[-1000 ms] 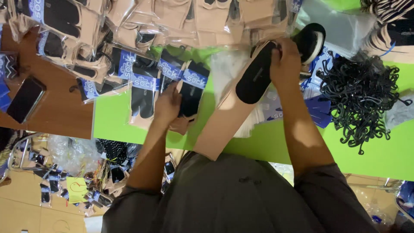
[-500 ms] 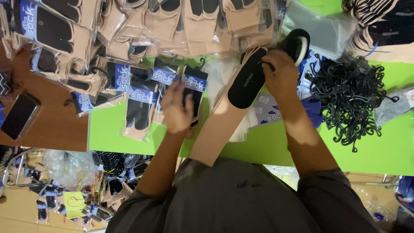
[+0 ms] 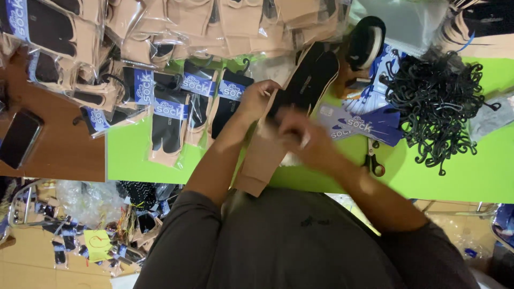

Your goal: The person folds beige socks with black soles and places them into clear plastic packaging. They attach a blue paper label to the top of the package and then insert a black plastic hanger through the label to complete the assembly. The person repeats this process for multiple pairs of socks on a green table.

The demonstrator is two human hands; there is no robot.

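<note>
Nearest the camera is the person's grey shirt [image 3: 300, 241], and both forearms run away from it over the near edge of the green tabletop [image 3: 455, 182]. Below that edge on the left, a heap of bagged goods [image 3: 91, 225] lies on the floor.

The right hand [image 3: 305, 136] is blurred, its fingers curled around the middle of a long beige sock [image 3: 265, 158] that lies slanted across the tabletop, its cuff end overhanging the near edge. The left hand [image 3: 257, 99] pinches the same sock a little farther out, beside the black foot form [image 3: 310, 80] that fills the sock's far end (how tightly either hand grips is hard to tell through the blur).

Just right of the right hand, small scissors [image 3: 373, 158] lie on bare green, and beyond them is a fan of blue paper labels [image 3: 358, 123]. Open green lies along the near right edge; farther right is a tangle of black plastic hooks [image 3: 436, 104].

Left of the left hand, packed socks in clear sleeves [image 3: 166, 115] lie in a row, with a strip of green free before the tabletop's left edge. Past that edge, a dark phone [image 3: 19, 139] rests on brown wood [image 3: 59, 152].

Farthest off, stacks of bagged beige socks [image 3: 214, 21] crowd the far edge.
</note>
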